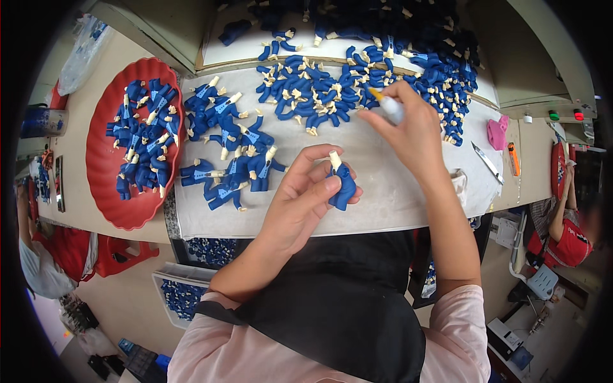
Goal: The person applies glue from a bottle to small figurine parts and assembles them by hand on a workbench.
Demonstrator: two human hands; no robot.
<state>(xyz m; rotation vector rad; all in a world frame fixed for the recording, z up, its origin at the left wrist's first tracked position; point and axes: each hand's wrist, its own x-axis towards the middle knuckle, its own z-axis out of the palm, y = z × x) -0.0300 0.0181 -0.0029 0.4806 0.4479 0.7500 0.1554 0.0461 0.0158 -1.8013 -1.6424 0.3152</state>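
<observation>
My left hand (297,207) is closed around a small blue figurine body (345,189) with a cream neck peg, held upright above the white-covered worktop (389,207). Up and to the right, my right hand (412,124) grips a small white squeeze bottle (392,111) between thumb and fingers. The bottle's yellow tip points up and left, apart from the figurine. Beyond my hands lies a heap of loose blue figurine arms (306,89) with cream hands. Several headless blue figurines (258,169) with arms lie left of my left hand.
A red scalloped tray (97,159) of figurines stands at the left. Right of my right arm are a craft knife (487,163), an orange cutter (514,159) and a pink item (497,133). A shelf edge (249,67) borders the back. Co-workers sit at both sides.
</observation>
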